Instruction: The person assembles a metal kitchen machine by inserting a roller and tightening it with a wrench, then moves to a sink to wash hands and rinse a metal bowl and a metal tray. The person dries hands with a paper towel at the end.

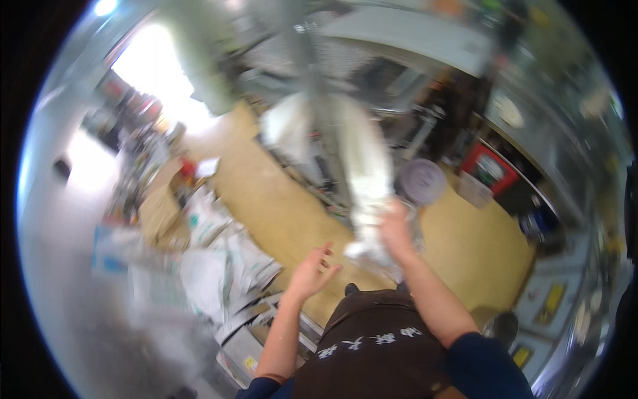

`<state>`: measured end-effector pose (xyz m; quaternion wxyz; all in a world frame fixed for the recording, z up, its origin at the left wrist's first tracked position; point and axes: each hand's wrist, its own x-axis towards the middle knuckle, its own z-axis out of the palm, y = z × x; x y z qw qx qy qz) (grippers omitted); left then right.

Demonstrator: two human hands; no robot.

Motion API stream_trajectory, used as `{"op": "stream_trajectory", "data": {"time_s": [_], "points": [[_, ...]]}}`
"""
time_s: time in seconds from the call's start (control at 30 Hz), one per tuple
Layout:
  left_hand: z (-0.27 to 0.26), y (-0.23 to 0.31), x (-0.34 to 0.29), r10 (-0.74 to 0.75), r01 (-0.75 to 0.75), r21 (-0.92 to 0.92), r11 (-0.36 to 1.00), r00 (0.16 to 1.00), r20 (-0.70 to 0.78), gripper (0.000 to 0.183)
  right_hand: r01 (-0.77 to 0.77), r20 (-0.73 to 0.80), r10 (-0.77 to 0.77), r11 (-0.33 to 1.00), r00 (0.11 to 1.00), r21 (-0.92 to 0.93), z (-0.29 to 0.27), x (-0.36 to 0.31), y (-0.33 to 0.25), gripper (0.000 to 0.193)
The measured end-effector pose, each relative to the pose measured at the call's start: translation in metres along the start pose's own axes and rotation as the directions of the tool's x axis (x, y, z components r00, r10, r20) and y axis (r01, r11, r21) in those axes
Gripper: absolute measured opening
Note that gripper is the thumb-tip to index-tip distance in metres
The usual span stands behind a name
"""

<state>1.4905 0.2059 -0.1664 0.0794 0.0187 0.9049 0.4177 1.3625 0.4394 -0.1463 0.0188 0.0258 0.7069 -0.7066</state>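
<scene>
My right hand (397, 229) is closed round a crumpled white plastic bag (369, 239), which is smeared by motion. Its lower end bunches up and looks partly see-through beside my fingers. Pale material runs up from it past a metal post; whether that is the same piece I cannot tell. My left hand (314, 271) hovers empty to the left of the bag, its fingers apart and bent a little. In front of me hangs a dark brown apron (372, 326).
Filled white bags (226, 266) and a brown paper bag (163, 206) crowd the left side. A round pale-lidded tub (423, 181) stands beyond my right hand, near a red box (488, 167). Drawers or cabinet doors (551, 302) line the right. Tan floor (266, 193) lies between.
</scene>
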Motion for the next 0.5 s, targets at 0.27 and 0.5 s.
{"op": "stream_trajectory", "data": {"time_s": [0.27,0.5], "points": [[0.008,-0.125,-0.147,-0.34,0.345,-0.208,0.915,0.939,0.06,0.055,0.032,-0.301,-0.049,0.998,0.952,-0.062,-0.091,0.048,0.081,0.041],[-0.038,-0.199,-0.182,-0.538,0.551,-0.151,0.821,0.835,0.115,0.06,-0.326,0.378,0.305,0.945,0.874,-0.009,-0.116,0.033,0.048,0.08]]}}
